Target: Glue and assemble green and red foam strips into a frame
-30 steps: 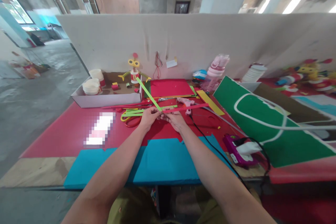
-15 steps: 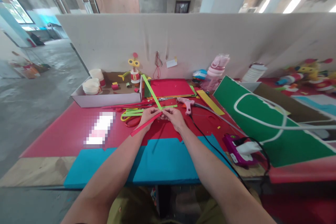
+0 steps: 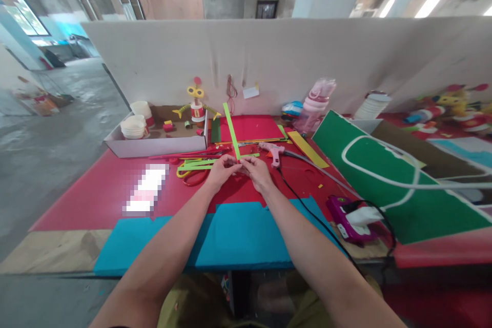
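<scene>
See the green strip (image 3: 231,130) swung round over the last second, from a slant far to the left to a much steeper line, and find no long run of the red strip (image 3: 238,161) out to either side any more, only a small bit between the fingertips. Take this, as a judgement, for a red length folded over or tucked behind at the crossing, with the join now being pressed neat; can't be sure, with the rest of the red out of sight. Note the long axis of the green: straight, rising from the fingertips towards the rear of the bench (image 3: 88,189), tilted a little to the left, with the free end pointing away and up, past the left part of the red sheet (image 3: 251,128), to the right of the paper-cup figure (image 3: 197,111). Find the near end over the middle of the bench, held between the left hand (image 3: 220,171) and the right hand (image 3: 258,171), both drawn into a narrow pinch, thumb to fingers, at the join. No telling the layers apart inside each pinch. Notice loose green strips (image 3: 196,165) beside the left hand, and a pink glue gun (image 3: 273,152) just beyond the right, untouched
</scene>
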Demonstrator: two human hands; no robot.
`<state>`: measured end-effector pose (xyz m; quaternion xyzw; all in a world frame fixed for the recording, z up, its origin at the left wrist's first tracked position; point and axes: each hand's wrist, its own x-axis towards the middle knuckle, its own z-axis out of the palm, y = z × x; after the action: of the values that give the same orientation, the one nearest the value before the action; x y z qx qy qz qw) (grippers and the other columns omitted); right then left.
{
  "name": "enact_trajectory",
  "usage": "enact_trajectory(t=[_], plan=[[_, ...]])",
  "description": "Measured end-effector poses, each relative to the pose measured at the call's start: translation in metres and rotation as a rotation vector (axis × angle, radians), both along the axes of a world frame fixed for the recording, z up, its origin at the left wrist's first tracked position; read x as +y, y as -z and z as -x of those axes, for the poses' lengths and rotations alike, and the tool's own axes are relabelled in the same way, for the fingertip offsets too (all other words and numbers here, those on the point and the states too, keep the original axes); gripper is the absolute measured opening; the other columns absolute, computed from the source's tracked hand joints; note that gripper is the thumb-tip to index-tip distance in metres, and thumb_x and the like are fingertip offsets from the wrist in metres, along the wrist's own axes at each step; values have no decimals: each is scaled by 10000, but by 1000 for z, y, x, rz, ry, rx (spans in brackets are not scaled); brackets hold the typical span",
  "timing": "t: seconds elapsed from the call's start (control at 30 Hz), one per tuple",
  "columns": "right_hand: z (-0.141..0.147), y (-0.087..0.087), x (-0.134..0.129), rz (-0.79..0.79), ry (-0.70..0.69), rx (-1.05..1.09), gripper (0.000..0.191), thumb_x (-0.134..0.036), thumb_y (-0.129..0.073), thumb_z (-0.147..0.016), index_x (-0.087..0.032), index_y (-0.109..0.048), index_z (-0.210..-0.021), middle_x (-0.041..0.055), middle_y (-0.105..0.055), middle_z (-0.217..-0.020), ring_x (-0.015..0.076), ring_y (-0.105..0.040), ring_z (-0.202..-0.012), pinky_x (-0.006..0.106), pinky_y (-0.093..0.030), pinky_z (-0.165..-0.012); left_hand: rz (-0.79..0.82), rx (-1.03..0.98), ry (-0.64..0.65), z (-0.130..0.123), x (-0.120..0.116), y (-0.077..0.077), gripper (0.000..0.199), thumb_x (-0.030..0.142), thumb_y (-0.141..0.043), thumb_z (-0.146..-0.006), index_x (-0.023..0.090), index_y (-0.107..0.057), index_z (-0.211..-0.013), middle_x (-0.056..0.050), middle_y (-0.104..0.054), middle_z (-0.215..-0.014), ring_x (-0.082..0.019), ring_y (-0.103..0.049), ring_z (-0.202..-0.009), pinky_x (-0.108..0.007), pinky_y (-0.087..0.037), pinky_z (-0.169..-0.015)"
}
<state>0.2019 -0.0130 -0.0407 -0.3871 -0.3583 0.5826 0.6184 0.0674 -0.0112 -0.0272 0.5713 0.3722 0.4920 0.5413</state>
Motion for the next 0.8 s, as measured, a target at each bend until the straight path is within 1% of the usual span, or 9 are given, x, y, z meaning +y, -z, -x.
enact_trajectory(t=[0.07, 0.13, 0.23, 0.3, 0.37, 0.5, 0.63, 0.8], plan=[[0, 0, 0, 8, 16, -16, 299, -343, -823, -562, -164, -669, -746, -21, -670, -651, 114, -633, -579, 273, -577, -652, -30, 34, -6, -1, -1, 0, 345, 368, -774, -627, 158, -569, -807, 22, -603, -675, -92, -546, -576, -230, -457, -569], [0, 0, 0, 17, 10, -26, 295, -345, -819, -573, -166, -665, -750, -21, -666, -643, 114, -631, -570, 280, -579, -658, -39, 47, -26, -1, -2, 0, 326, 392, -746, -659, 165, -567, -810, 27, -593, -658, -96, -536, -563, -231, -449, -558], [0, -1, -2, 25, -27, -25, 282, -327, -816, -590, -167, -659, -760, -11, -669, -655, 117, -640, -594, 289, -582, -682, -34, 66, -110, 0, -2, -1, 251, 387, -692, -710, 172, -566, -736, 31, -565, -601, -95, -511, -536, -223, -422, -536], [0, -1, -3, 30, -58, -16, 281, -301, -826, -579, -167, -651, -754, -10, -669, -665, 115, -645, -620, 285, -583, -697, -13, 55, -132, 2, -2, -3, 224, 364, -686, -707, 174, -567, -700, 29, -563, -589, -96, -507, -535, -220, -415, -534], [0, -2, -4, 31, -93, -13, 287, -292, -832, -568, -169, -641, -742, -14, -665, -665, 114, -647, -633, 287, -585, -708, 9, 36, -121, 3, -2, -4, 208, 348, -688, -693, 175, -573, -690, 26, -568, -586, -98, -509, -538, -220, -416, -536], [1, -3, -5, 14, -133, -31, 296, -325, -829, -568, -169, -634, -726, -16, -658, -639, 122, -643, -619, 316, -591, -709, 28, 51, -102, 3, -3, -7, 191, 333, -684, -673, 172, -582, -684, 19, -579, -585, -108, -522, -550, -228, -420, -550], [0, -4, -6, 23, -114, -13, 298, -339, -833, -553, -171, -643, -709, -23, -650, -629, 118, -631, -610, 330, -590, -720, 19, 73, -108, 3, -5, -10, 183, 338, -674, -681, 176, -590, -667, 23, -572, -579, -109, -510, -552, -232, -413, -556], [-1, -6, -6, 36, -103, 21, 298, -347, -839, -547, -172, -649, -697, -23, -648, -626, 114, -631, -621, 291, -581, -703, 3, 72, -94, 4, -5, -9, 180, 333, -667, -692, 180, -590, -636, 27, -558, -570, -106, -494, -545, -235, -401, -560]])
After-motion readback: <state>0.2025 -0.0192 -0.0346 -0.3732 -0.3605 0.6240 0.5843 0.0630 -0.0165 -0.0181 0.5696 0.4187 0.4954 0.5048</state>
